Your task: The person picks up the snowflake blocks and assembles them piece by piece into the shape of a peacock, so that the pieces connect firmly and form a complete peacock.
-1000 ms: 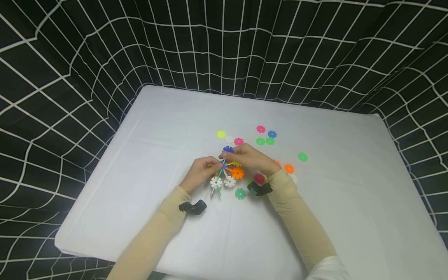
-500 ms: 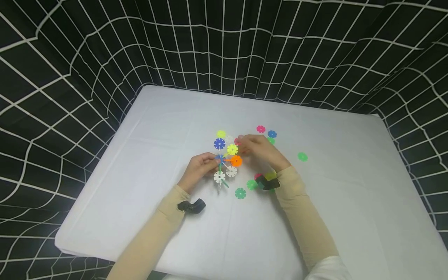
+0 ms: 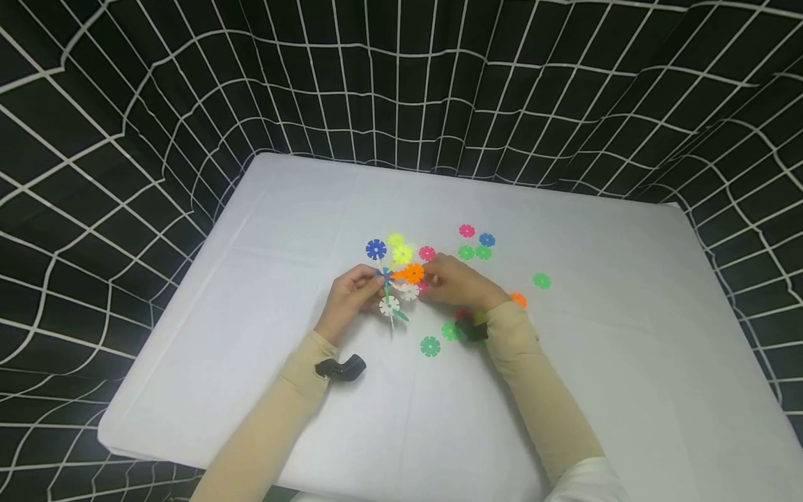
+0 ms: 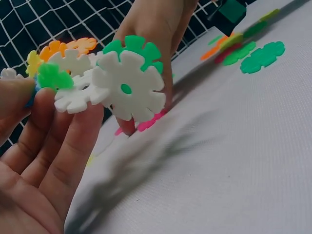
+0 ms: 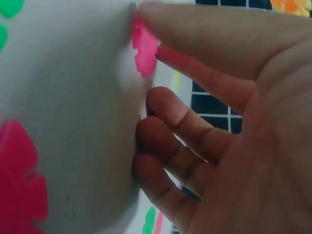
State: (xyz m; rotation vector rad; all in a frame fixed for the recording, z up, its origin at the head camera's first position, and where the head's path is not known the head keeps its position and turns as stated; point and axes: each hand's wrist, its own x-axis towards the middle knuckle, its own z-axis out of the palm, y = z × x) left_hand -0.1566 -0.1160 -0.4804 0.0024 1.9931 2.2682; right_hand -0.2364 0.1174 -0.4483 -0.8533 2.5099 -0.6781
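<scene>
My left hand (image 3: pixel 353 296) pinches the blue hub of a cluster of slotted plastic snowflake discs, held up over the table. Out of that hub stick a dark blue disc (image 3: pixel 376 249), a yellow disc (image 3: pixel 403 254), an orange disc (image 3: pixel 414 272) and white discs, one a white disc (image 4: pixel 129 87) with a green disc (image 4: pixel 134 46) behind it. Low at the tabletop, my right hand (image 3: pixel 461 282) has its thumb and index finger at the edges of a pink snowflake disc (image 5: pixel 145 51), pinching it. The other right fingers are bent, with nothing in them.
On the white table (image 3: pixel 301 209), loose discs lie around: a pink disc (image 3: pixel 427 253), a blue disc (image 3: pixel 487 240), green discs such as the green disc (image 3: pixel 430 346), and an orange disc (image 3: pixel 518 300). A black curtain with white grid lines (image 3: pixel 401 90) surrounds the table.
The right hand has let go of the cluster, moved off to the right, then come down at the pink disc. The left hand has shifted the cluster slightly left and away, turning it.
</scene>
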